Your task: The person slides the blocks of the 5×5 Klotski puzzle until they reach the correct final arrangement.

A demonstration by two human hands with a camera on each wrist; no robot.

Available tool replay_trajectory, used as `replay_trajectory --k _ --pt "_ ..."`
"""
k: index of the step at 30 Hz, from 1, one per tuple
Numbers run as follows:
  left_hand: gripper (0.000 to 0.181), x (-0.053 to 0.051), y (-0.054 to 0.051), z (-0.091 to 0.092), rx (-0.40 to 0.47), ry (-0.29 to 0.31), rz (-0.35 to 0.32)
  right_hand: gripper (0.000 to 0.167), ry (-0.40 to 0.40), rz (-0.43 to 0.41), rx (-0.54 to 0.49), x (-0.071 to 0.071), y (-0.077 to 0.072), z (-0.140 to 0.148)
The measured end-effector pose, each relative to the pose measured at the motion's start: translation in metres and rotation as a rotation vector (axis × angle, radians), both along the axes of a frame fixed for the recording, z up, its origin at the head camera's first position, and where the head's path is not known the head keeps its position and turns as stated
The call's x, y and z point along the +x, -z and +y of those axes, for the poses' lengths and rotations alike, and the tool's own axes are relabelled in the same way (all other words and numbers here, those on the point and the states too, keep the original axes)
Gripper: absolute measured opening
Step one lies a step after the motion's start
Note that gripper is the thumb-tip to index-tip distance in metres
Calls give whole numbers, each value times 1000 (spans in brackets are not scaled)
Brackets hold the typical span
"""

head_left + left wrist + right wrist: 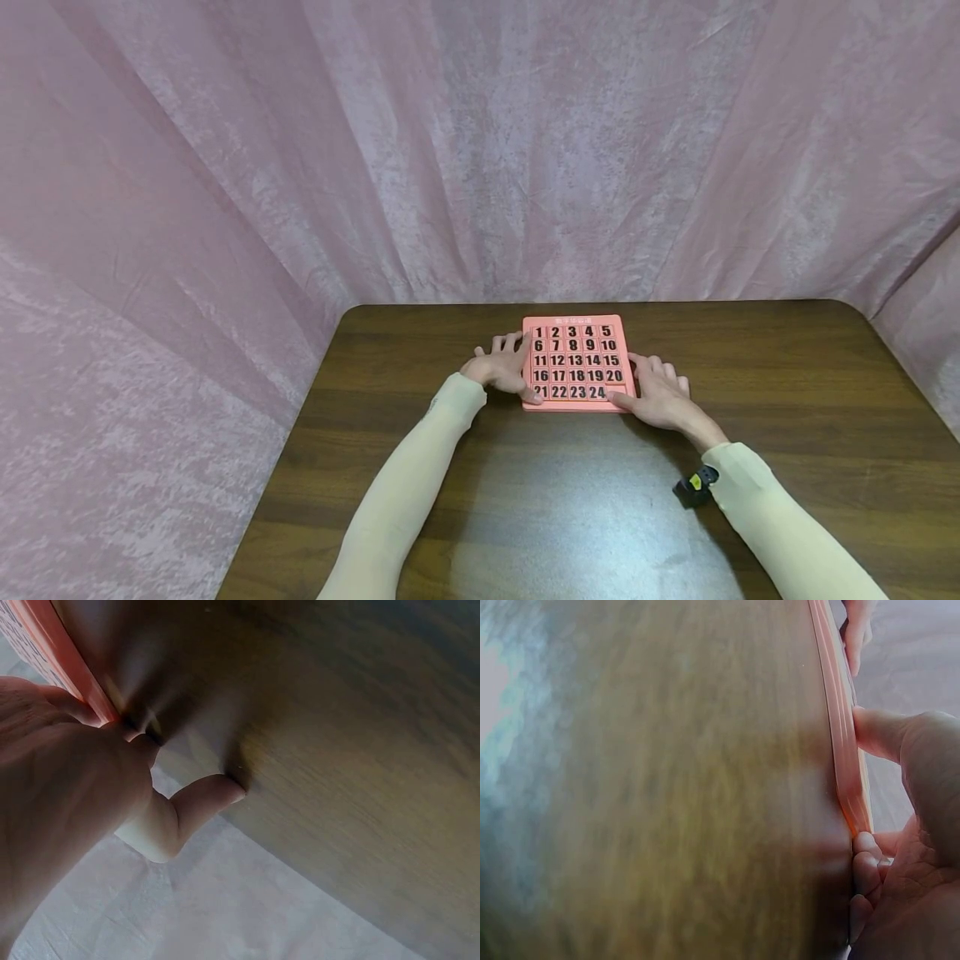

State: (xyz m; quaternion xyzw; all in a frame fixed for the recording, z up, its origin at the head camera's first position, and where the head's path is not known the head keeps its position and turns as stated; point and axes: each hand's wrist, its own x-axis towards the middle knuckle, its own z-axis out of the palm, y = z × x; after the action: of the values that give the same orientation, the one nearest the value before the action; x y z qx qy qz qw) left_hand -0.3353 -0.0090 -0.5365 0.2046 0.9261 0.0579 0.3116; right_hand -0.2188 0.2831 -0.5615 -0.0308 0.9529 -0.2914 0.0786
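A pink number sliding puzzle [573, 406] lies flat on the table, its tiles running from 1 to 24 in order, with a gap at the lower right corner. My left hand [504, 367] is spread along its left side. The thumb touches the lower left corner by tile 21, and the index finger reaches the upper left edge. On the other side, my right hand [660, 396] holds the lower right corner between thumb and index finger. Its other fingers are curled beside the frame, as the right wrist view shows; the thumb partly covers the gap.
The brown wooden table [787, 375] extends around the puzzle, with glare in front. A pink curtain [525, 150] hangs behind and at the sides. A small black device [696, 487] is fixed at the right sleeve's cuff.
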Motion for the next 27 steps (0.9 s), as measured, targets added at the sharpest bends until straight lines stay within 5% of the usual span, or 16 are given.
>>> replay_trajectory --k 13,19,27 --pt "131 13 -15 -2 65 -15 28 95 1 -5 -6 0 -1 2" --pt "128 13 -11 -10 84 -8 51 101 -1 -4 -36 -1 -3 -1" --pt "119 12 9 -21 161 -11 92 102 -24 -14 -103 -1 -10 -1"
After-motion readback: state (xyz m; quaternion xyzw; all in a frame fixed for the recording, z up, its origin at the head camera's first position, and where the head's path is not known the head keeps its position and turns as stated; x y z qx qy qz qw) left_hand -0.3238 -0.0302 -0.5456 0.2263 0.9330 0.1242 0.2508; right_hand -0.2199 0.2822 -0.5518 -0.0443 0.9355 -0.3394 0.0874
